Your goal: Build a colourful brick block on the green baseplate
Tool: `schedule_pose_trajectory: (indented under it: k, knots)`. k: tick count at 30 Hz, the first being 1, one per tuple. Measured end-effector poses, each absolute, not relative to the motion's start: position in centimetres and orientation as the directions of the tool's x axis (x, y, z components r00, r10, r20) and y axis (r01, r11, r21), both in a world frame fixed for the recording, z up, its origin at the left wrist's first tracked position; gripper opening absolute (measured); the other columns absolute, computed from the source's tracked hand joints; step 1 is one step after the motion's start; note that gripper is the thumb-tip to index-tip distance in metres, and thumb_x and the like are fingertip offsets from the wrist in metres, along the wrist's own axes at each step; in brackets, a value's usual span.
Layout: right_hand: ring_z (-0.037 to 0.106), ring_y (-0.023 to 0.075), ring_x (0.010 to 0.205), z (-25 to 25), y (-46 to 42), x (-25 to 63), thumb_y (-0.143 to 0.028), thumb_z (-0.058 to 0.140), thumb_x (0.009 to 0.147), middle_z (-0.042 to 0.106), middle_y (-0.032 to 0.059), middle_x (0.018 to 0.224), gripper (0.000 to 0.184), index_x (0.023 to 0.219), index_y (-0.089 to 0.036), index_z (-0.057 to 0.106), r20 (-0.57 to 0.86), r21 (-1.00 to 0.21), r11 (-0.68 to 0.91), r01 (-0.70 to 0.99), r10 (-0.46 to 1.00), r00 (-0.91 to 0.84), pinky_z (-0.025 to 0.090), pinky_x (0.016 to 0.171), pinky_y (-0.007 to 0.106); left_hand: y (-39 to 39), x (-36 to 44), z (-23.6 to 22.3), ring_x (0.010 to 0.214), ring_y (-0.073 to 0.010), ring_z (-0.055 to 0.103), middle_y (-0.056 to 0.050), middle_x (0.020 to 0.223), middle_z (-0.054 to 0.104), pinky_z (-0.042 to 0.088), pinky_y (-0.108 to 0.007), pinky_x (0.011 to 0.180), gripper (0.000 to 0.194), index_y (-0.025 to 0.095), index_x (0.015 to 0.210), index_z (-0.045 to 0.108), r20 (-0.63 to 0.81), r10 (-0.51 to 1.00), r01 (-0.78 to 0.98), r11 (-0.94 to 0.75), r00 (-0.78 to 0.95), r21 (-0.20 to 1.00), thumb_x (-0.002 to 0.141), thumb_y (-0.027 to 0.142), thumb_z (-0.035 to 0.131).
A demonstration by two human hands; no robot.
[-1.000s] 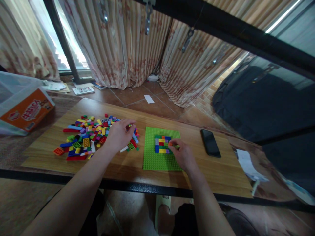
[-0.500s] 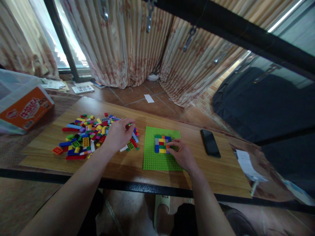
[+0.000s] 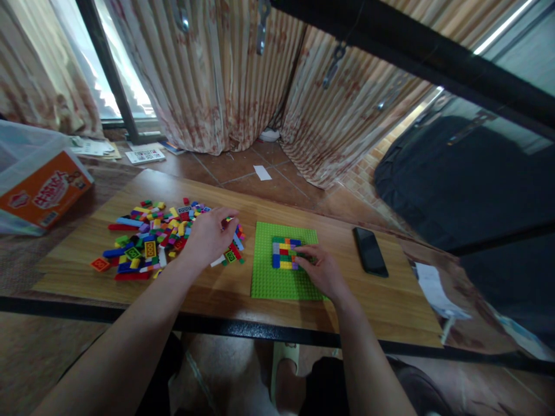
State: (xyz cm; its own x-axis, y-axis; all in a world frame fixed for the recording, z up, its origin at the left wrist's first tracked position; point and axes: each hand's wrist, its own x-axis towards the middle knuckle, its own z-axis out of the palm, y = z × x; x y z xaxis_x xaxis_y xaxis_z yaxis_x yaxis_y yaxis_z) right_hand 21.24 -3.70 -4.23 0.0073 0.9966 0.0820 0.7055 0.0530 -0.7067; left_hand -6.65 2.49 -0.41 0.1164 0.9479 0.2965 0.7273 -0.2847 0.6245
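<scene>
My right hand (image 3: 323, 268) reaches over the green studded baseplate (image 3: 264, 286). Its thumb and fingers pinch a toy building brick at the right side of a flat multicoloured brick block (image 3: 284, 252); the fingers mostly cover that brick. The block is made of blue, yellow, red, green, orange and grey bricks pressed onto the plate. Over the right part of a loose brick pile (image 3: 167, 228) hovers my left hand (image 3: 210, 237). Its fingers are loosely curled, with a gap between thumb and forefinger, and no brick shows in them. Bricks under the left palm are hidden.
A black phone (image 3: 370, 252) lies right of the plate on the wooden tabletop (image 3: 225, 303). At the far left stands a clear plastic tub (image 3: 47, 185) with an orange label. A dark metal bar (image 3: 390, 49) crosses above, before curtains (image 3: 208, 75).
The right fingers have shifted slightly at the block's right side, and the orange seen at their tips is now mostly covered. The left hand stays over the pile.
</scene>
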Motion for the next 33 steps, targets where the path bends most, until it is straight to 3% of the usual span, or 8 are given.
schedule_pose_trajectory:
  k: [5, 20, 28, 33]
  knots:
    - [0.062, 0.0173, 0.077, -4.2, -3.3, 21.1, -0.034, 0.062, 0.078, 0.07, 0.0063, 0.09, 0.024, 0.094, -0.017, 0.071, 0.057, -0.709, -0.051, 0.703, 0.99, 0.129, 0.048, 0.073, 0.032, 2.4, -6.7, -0.3, 0.076, -0.0202, 0.064, -0.008, 0.087, 0.072, 0.049, -0.032, 0.076, 0.034, 0.014, 0.103, 0.071, 0.281, 0.952, 0.737, -0.279, 0.125, 0.616, 0.087, 0.031, 0.046]
    - [0.061, 0.0153, 0.063, -4.5, -2.6, 20.3, -0.025, 0.064, 0.07, 0.067, 0.003, 0.069, 0.011, 0.07, -0.016, 0.07, -0.042, -0.718, -0.175, 0.674, 0.977, 0.209, 0.045, 0.061, 0.027, 2.2, -5.9, -0.8, 0.07, -0.0174, 0.062, -0.009, 0.092, 0.072, 0.05, -0.03, 0.071, 0.032, 0.012, 0.103, 0.07, 0.305, 0.937, 0.698, -0.335, 0.173, 0.633, 0.087, 0.027, 0.046]
    - [0.061, 0.0153, 0.061, -4.5, -2.5, 20.0, -0.022, 0.064, 0.069, 0.068, 0.003, 0.065, 0.009, 0.066, -0.017, 0.07, -0.039, -0.684, -0.197, 0.702, 0.971, 0.235, 0.044, 0.058, 0.026, 1.9, -5.4, -1.2, 0.069, -0.0174, 0.062, -0.009, 0.091, 0.072, 0.05, -0.03, 0.069, 0.033, 0.012, 0.105, 0.07, 0.3, 0.935, 0.681, -0.344, 0.188, 0.646, 0.087, 0.027, 0.047]
    - [0.061, 0.0153, 0.063, -5.0, -2.6, 19.8, -0.02, 0.063, 0.07, 0.068, 0.003, 0.066, 0.009, 0.063, -0.017, 0.069, 0.047, -0.643, -0.14, 0.753, 0.974, 0.222, 0.045, 0.06, 0.026, 1.6, -5.3, -1.4, 0.073, -0.0176, 0.064, -0.007, 0.091, 0.072, 0.05, -0.03, 0.071, 0.03, 0.014, 0.103, 0.07, 0.305, 0.932, 0.665, -0.355, 0.197, 0.657, 0.088, 0.027, 0.047]
